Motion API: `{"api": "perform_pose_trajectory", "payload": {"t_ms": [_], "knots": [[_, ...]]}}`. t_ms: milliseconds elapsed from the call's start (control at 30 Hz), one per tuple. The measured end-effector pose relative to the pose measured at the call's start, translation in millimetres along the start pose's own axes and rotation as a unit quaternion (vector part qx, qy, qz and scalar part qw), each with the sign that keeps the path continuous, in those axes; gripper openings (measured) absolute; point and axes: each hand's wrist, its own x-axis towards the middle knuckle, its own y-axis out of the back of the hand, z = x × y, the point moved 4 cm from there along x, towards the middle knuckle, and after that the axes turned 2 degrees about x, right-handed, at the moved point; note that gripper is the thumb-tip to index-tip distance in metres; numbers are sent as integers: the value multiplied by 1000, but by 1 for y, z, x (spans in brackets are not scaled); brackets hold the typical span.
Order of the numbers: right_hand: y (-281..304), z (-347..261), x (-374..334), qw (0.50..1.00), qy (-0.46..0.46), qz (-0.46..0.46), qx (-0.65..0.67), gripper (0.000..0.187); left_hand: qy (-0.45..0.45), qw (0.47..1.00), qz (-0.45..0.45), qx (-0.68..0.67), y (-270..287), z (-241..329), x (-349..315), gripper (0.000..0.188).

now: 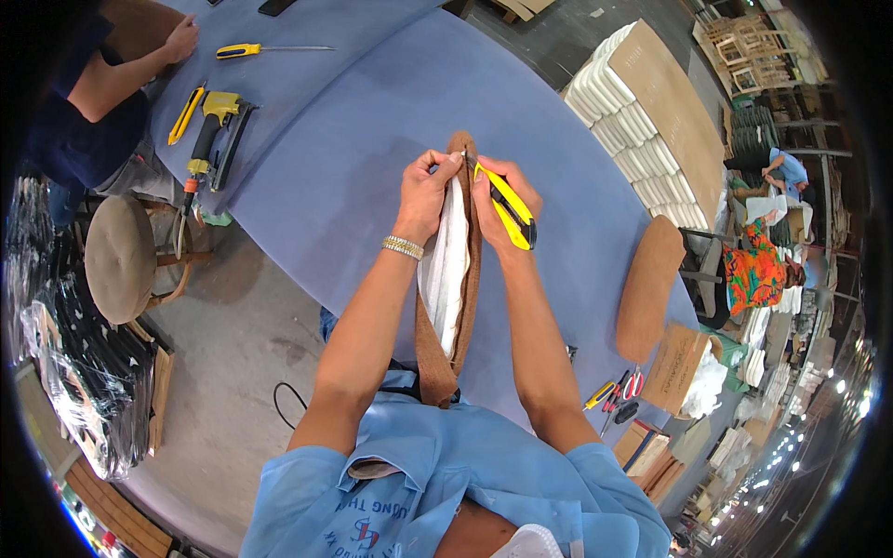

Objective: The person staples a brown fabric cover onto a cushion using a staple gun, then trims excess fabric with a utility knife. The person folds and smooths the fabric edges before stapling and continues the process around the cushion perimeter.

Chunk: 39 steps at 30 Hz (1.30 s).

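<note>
A long, narrow cushion piece (473, 270) in brown fabric lies lengthwise in front of me on the blue-covered table, its near end against my shirt. Its cover is parted along the length, and white padding (445, 270) shows in the gap. Near the far end, my left hand (426, 191) pinches the fabric edge between thumb and fingers. My right hand (507, 195) is wrapped round a yellow and black utility knife (505, 203), its tip at the fabric beside my left fingertips. The blade itself is too small to make out.
A brown padded piece (649, 288) lies at the table's right edge, near a cardboard box (676, 367) and scissors (633, 383). Far left are a staple gun (216, 139), another yellow knife (187, 113) and a screwdriver (270, 50). A co-worker's arm (130, 79) rests there. White stacked cushions (642, 153) stand beyond.
</note>
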Motion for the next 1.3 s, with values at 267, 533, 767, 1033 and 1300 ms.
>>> {"api": "perform_pose_trajectory", "payload": {"t_ms": [267,533,767,1033,1300], "knots": [[5,8,-20,996,-75,13,55,15,3,1000,9,15,-7,7,-3,21],[19,-7,-51,991,-110,41,58,17,32,999,28,-5,-16,15,-9,24],[35,-24,-88,989,-112,55,81,17,40,998,25,-39,-9,7,2,27],[43,-14,-91,992,-103,61,44,16,-281,878,-108,374,-77,67,-61,21],[44,-13,-89,992,-118,28,30,21,-159,859,-26,486,-51,72,-52,28]]}}
